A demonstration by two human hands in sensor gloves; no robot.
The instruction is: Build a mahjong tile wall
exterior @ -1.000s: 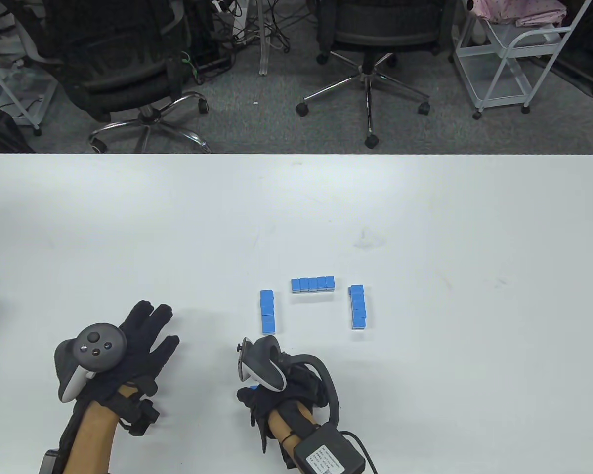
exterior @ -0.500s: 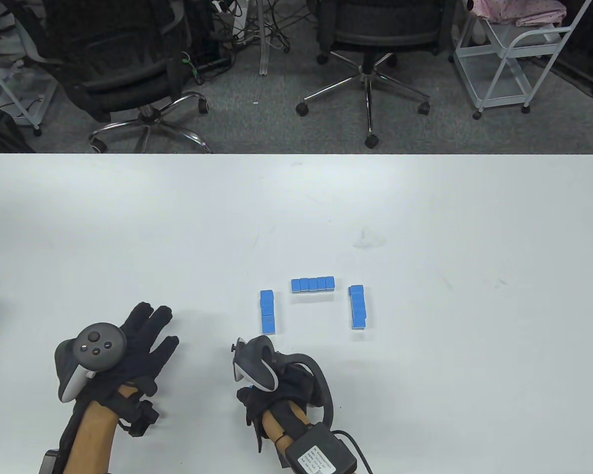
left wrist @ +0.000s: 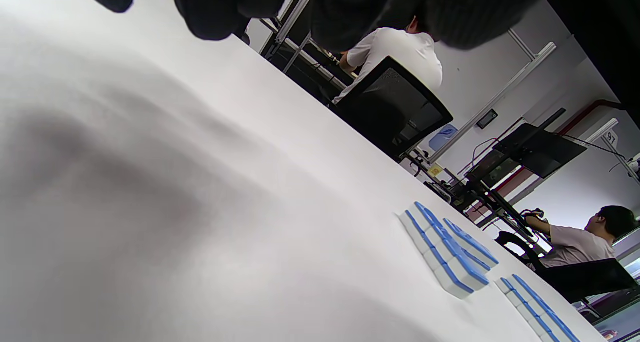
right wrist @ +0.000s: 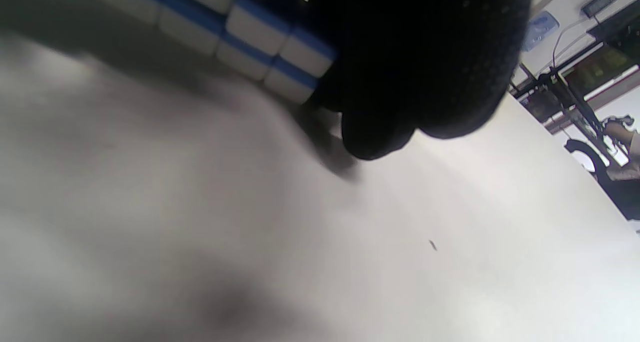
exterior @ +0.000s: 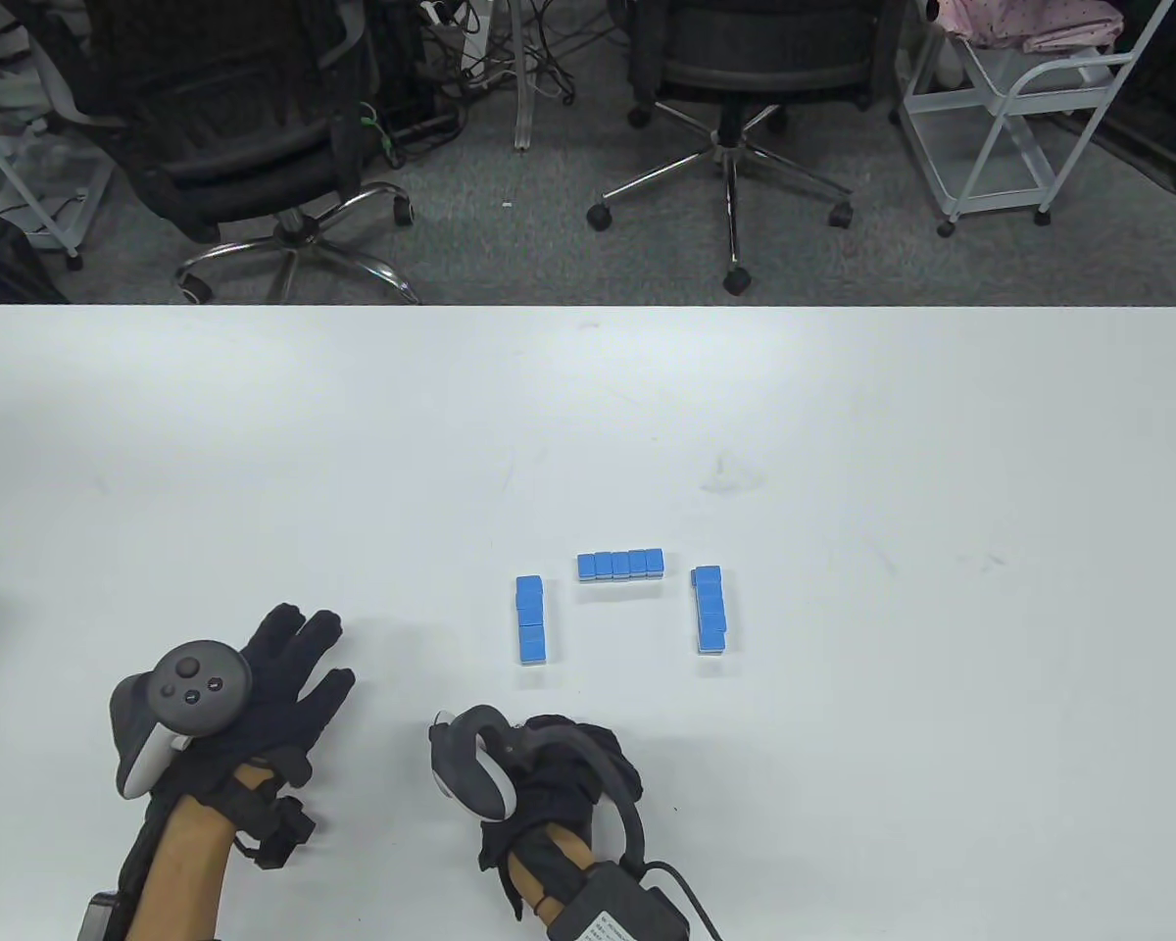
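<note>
"Mahjong tiles: where do they sit from your seat?"

"I have three blue-backed rows on the bench, laid as a U that opens toward me: left row, far row and right row. The near side is bare."

"And your hands?"

"My right hand is low on the bench, just on my side of the left row's near end. Its fingers are curled down. In the right wrist view they lie against the end of a two-layer tile row, so I judge I'm gripping it, though the contact itself is hidden. My left hand lies flat, fingers spread, holding nothing, well off to the left."

"So which way does the gap lie?"

"Ahead of my right fingers and to their right, between the near ends of the side rows. Its long axis runs left to right, parallel to the far row. The right hand is much the nearer, so I'd expect it to close the square, turning its row crosswise first."
</note>
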